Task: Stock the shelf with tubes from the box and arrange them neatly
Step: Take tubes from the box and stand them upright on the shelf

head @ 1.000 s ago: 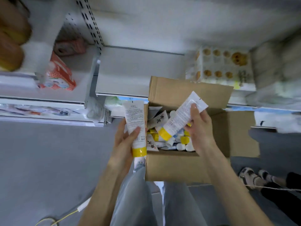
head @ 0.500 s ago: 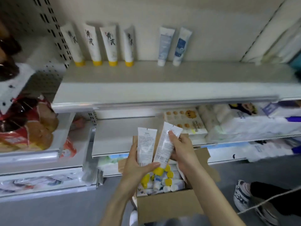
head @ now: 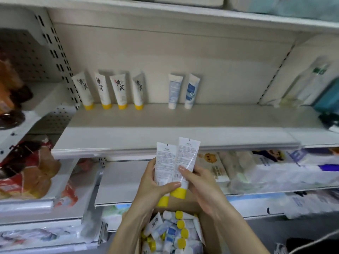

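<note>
A person's left hand (head: 154,187) and right hand (head: 200,182), both bare. The fingers (head: 185,173) are slender, and the nails (head: 181,168) at their tips are trimmed short with a soft natural sheen. Below the fingers, past the wrists, both forearms (head: 128,226) are bare all the way to the lower edge of the view. Any clothing lies beyond that edge, out of sight.

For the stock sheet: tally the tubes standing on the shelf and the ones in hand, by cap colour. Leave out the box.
Yellow-capped shelf tubes: 4
White-capped shelf tubes: 2
Yellow-capped held tubes, gripped between the left hand and right hand: 2
Total: 8
</note>
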Demonstrator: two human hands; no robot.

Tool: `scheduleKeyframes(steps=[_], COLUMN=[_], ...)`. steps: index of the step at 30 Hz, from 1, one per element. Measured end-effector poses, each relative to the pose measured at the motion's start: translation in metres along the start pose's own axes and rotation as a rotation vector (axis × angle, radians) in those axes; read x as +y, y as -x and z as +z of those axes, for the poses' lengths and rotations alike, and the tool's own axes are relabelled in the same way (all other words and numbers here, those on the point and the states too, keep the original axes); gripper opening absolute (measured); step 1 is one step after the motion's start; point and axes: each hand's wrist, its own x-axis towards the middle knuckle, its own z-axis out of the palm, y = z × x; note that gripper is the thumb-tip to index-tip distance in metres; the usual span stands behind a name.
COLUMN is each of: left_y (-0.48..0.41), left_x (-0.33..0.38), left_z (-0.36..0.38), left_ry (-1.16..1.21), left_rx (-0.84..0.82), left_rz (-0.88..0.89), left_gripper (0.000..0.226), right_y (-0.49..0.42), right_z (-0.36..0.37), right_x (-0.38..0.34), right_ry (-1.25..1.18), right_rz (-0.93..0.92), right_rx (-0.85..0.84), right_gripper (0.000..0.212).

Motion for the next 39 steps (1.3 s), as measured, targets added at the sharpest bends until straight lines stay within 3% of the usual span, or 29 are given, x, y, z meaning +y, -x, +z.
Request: scheduleKeyframes(steps=[4, 10, 14, 18, 21, 30, 34, 39], left_y=[-0.024, -0.078, -0.131, -0.168, -0.179, -0.188, -0.193, -0.199], left_x=[0.006, 0.019, 0.030, 0.031, 0.029, 0.036, 0.038, 0.040], left_z=[0.024, 0.050, 0.045, 0.032, 0.023, -0.049, -0.077, -0.093], left_ry=[-0.001, 0.225, 0.248, 0.116, 0.032, -0.270, -0.506, -0.590], left_rx=[0.038, 0.184, 0.318, 0.404, 0.467, 0.622, 0.554, 0.466], left_rz=[0.011, 0.007, 0.105, 0.208, 0.245, 0.270, 0.229, 0.207], left_gripper=[0.071, 0.035, 0.038, 0.049, 0.054, 0.049, 0.057, 0.040], right_y=[-0.021, -0.077, -0.119, -0.154, -0.175, -0.223, -0.249, -0.264], right_z=[-0.023, -0.070, -0.098, -0.111, -0.102, -0.015, 0.008, 0.011], right_x=[-0.020, -0.061, -0.086, -0.091, -0.079, -0.044, -0.029, -0.014], right_ry=[0.114, 0.117, 0.093, 0.116, 0.193, 0.372, 0.440, 0.521], right_rz=[0.014, 0.048, -0.067, -0.114, -0.133, -0.339, -0.386, -0.370], right_rx=[0.010, 0.071, 0.095, 0.062, -0.019, -0.199, -0.108, 0.016], right_gripper=[0.024, 0.021, 0.015, 0.009, 0.018, 0.027, 0.040, 0.040])
